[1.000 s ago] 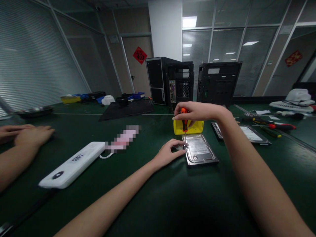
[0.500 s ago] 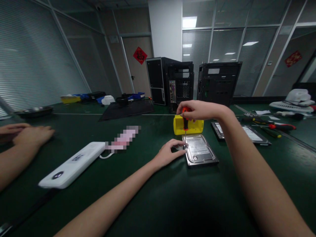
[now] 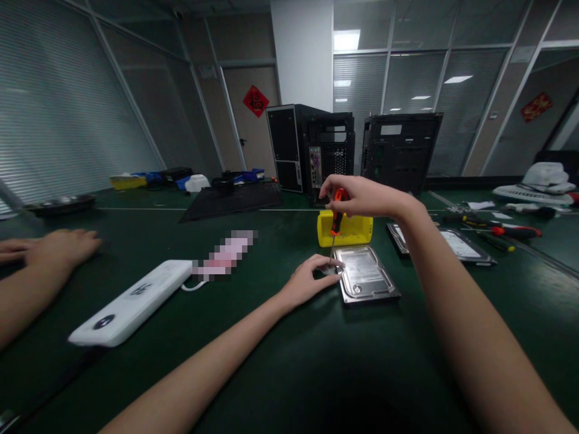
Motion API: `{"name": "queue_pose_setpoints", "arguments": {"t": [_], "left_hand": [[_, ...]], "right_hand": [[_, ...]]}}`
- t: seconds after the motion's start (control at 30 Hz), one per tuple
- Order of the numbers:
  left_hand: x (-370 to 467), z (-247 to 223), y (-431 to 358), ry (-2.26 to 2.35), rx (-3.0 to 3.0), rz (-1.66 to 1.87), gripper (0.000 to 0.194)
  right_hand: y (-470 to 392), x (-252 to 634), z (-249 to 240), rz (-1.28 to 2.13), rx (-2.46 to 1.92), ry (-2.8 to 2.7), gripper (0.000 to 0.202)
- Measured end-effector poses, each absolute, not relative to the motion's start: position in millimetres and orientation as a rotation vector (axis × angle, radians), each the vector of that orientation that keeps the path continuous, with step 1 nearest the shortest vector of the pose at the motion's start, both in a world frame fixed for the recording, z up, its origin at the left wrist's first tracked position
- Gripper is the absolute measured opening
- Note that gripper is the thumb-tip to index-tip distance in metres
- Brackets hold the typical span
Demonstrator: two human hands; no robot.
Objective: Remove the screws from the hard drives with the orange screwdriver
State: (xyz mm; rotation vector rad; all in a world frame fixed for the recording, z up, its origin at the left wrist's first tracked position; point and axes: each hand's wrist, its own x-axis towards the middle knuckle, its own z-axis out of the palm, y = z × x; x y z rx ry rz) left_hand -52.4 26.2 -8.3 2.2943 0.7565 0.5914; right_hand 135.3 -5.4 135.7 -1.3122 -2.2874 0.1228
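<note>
A silver hard drive (image 3: 365, 272) lies flat on the green table, label side up. My left hand (image 3: 312, 277) grips its left edge, with thumb and forefinger curled against the metal. Above the drive, my right hand (image 3: 350, 196) is closed round the red and black handle of a screwdriver (image 3: 335, 224). The screwdriver points down and leans a little, its shaft reaching toward the left edge of the drive beside my left fingertips. Whether its tip touches a screw cannot be made out. Just behind the drive stands a yellow bin (image 3: 350, 230).
More hard drives (image 3: 461, 246) and several hand tools (image 3: 515, 231) lie to the right. Computer cases (image 3: 328, 150) stand at the back. On the left are a white power bank (image 3: 136, 301), a blurred-out pink item (image 3: 226, 256) and another person's hands (image 3: 58, 247).
My right hand has shifted slightly up and left. The screwdriver has gone from upright to leaning, its lower end further left. My left hand and the drive have stayed put.
</note>
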Motion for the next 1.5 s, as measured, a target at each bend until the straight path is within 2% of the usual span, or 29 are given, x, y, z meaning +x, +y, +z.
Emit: {"name": "queue_pose_setpoints", "arguments": {"t": [1.5], "left_hand": [[-52, -19, 34, 0.798, 2.238, 0.760, 0.031]], "right_hand": [[-11, 138, 142, 0.113, -1.305, -2.286, 0.027]]}}
